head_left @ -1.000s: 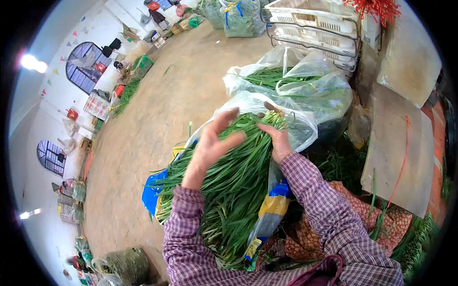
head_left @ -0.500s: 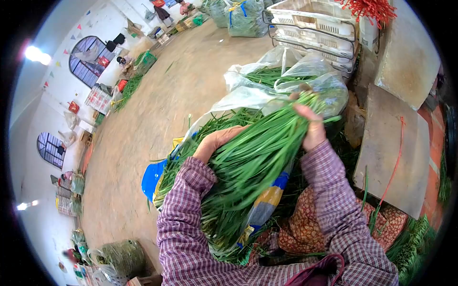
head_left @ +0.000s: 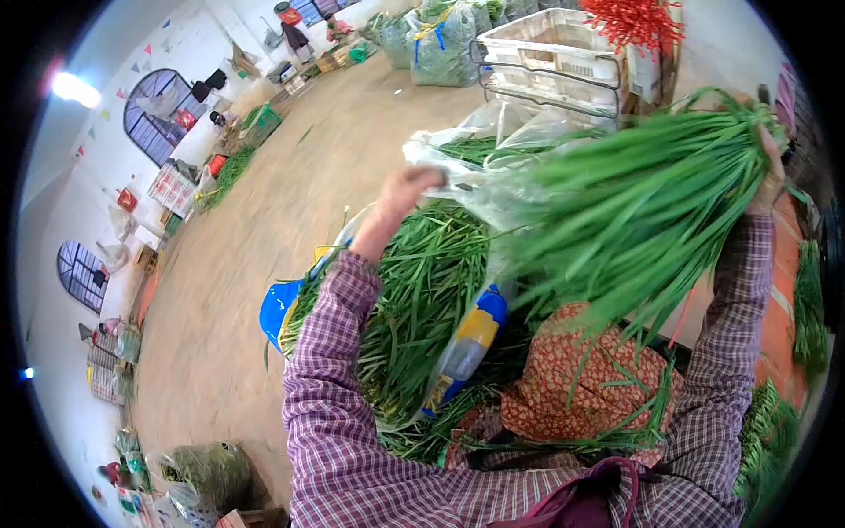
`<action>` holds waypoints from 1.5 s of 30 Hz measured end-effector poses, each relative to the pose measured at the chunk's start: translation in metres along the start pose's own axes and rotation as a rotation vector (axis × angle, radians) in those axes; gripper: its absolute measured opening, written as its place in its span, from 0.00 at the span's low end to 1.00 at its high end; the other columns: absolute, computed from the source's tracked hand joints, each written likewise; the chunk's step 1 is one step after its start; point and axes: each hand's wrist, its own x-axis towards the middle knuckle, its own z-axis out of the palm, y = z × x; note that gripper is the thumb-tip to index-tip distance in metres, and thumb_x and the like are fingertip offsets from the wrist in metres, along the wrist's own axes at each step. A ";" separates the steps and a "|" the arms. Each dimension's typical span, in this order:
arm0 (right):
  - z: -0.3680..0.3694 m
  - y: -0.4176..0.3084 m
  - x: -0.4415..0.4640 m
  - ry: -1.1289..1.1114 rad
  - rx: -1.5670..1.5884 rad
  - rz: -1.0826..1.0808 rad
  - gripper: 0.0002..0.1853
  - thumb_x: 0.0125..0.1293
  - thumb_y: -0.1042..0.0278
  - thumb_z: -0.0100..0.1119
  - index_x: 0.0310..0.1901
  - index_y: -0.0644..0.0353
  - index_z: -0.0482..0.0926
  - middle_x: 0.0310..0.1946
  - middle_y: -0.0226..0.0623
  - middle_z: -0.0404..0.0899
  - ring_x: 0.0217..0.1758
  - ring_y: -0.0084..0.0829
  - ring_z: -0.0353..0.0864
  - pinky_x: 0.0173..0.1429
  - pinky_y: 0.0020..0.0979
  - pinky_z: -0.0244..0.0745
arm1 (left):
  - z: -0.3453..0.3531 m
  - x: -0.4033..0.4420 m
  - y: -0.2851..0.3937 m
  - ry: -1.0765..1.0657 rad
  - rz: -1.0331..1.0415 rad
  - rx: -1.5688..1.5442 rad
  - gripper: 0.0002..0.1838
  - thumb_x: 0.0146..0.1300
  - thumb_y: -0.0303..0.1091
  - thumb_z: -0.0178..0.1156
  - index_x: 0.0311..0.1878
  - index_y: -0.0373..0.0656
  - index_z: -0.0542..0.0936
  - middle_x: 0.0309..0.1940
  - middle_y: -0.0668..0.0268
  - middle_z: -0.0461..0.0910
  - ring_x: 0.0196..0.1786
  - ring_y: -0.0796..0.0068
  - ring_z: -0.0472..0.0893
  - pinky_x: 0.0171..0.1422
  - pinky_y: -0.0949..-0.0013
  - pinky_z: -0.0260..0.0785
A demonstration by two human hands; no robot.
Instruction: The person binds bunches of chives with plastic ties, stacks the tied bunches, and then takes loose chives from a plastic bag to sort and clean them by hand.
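Bundle (head_left: 660, 198): long green blades, blurred, stalk ends in your right hand (head_left: 770, 172), tips fanned leftward. Pile (head_left: 418, 295): darker loose blades, heaped in open sack (head_left: 478, 327) before you.

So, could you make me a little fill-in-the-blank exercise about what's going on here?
1. The big bunch of green leaves is gripped by the person's ______, while the left hand is away from it.
2. The person's sleeves have a purple and white ______ pattern.
3. The stacked crates behind the plastic bags are ______ in colour.
4. The thin strands hanging near those crates are bright ______.

Missing words: right hand; checked; white; red.
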 end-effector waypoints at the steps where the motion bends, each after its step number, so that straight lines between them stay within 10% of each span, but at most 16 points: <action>1: 0.000 0.005 -0.006 -0.078 -0.018 0.082 0.31 0.62 0.57 0.56 0.62 0.67 0.67 0.53 0.50 0.77 0.54 0.41 0.79 0.61 0.39 0.75 | 0.003 -0.004 0.045 -0.032 0.049 -0.155 0.25 0.68 0.47 0.56 0.59 0.36 0.76 0.49 0.58 0.82 0.53 0.71 0.79 0.63 0.66 0.67; 6: 0.064 0.030 -0.043 -0.216 0.229 0.315 0.31 0.52 0.53 0.61 0.54 0.66 0.73 0.42 0.53 0.81 0.41 0.43 0.84 0.47 0.42 0.83 | 0.059 -0.011 0.189 -0.428 0.320 -0.560 0.39 0.69 0.58 0.48 0.69 0.33 0.62 0.64 0.51 0.70 0.68 0.58 0.68 0.76 0.57 0.50; 11: 0.080 0.063 -0.061 -0.363 0.493 0.456 0.30 0.55 0.55 0.59 0.55 0.69 0.71 0.43 0.54 0.80 0.43 0.46 0.83 0.49 0.43 0.82 | 0.183 -0.057 0.145 -0.850 0.193 -0.568 0.34 0.70 0.53 0.49 0.70 0.38 0.61 0.65 0.52 0.69 0.69 0.58 0.67 0.74 0.57 0.55; 21: 0.090 0.095 -0.104 -0.206 0.327 0.878 0.21 0.61 0.64 0.61 0.53 0.66 0.75 0.39 0.44 0.83 0.34 0.33 0.85 0.40 0.33 0.84 | 0.243 -0.252 0.061 -0.148 -0.087 -0.700 0.25 0.72 0.41 0.51 0.68 0.40 0.66 0.62 0.57 0.72 0.65 0.63 0.71 0.70 0.57 0.65; 24: 0.097 0.109 -0.111 -0.227 0.137 1.006 0.22 0.67 0.54 0.60 0.54 0.63 0.76 0.39 0.33 0.84 0.31 0.23 0.84 0.37 0.24 0.83 | 0.264 -0.249 0.014 -0.301 -0.288 -1.748 0.22 0.70 0.39 0.55 0.64 0.40 0.70 0.58 0.59 0.76 0.57 0.64 0.78 0.61 0.60 0.75; 29: 0.092 0.088 -0.152 -0.159 -0.048 0.950 0.42 0.69 0.35 0.46 0.73 0.60 0.53 0.68 0.44 0.64 0.67 0.31 0.68 0.68 0.35 0.69 | 0.237 -0.231 0.052 -0.057 -0.497 -1.429 0.24 0.63 0.32 0.62 0.62 0.39 0.72 0.56 0.63 0.77 0.54 0.69 0.79 0.59 0.65 0.74; 33: 0.113 0.078 -0.184 -0.246 -0.107 0.723 0.66 0.47 0.33 0.72 0.74 0.62 0.40 0.71 0.47 0.55 0.74 0.40 0.55 0.77 0.40 0.50 | 0.232 -0.214 0.079 0.030 -0.237 -1.094 0.26 0.60 0.28 0.61 0.63 0.38 0.71 0.56 0.64 0.77 0.55 0.70 0.77 0.62 0.67 0.69; 36: 0.134 0.086 -0.191 -0.101 -0.037 0.518 0.50 0.55 0.61 0.73 0.72 0.65 0.49 0.64 0.43 0.64 0.67 0.33 0.64 0.71 0.35 0.60 | 0.228 -0.219 0.086 0.059 -0.293 -1.107 0.26 0.60 0.26 0.60 0.63 0.38 0.70 0.56 0.65 0.77 0.57 0.71 0.76 0.64 0.67 0.67; 45: 0.158 0.131 -0.208 0.050 0.072 0.394 0.37 0.59 0.66 0.67 0.66 0.67 0.58 0.55 0.40 0.72 0.57 0.29 0.72 0.62 0.31 0.69 | 0.198 -0.234 0.093 0.010 -0.209 -0.796 0.40 0.50 0.28 0.68 0.68 0.37 0.62 0.60 0.59 0.72 0.60 0.66 0.74 0.63 0.63 0.69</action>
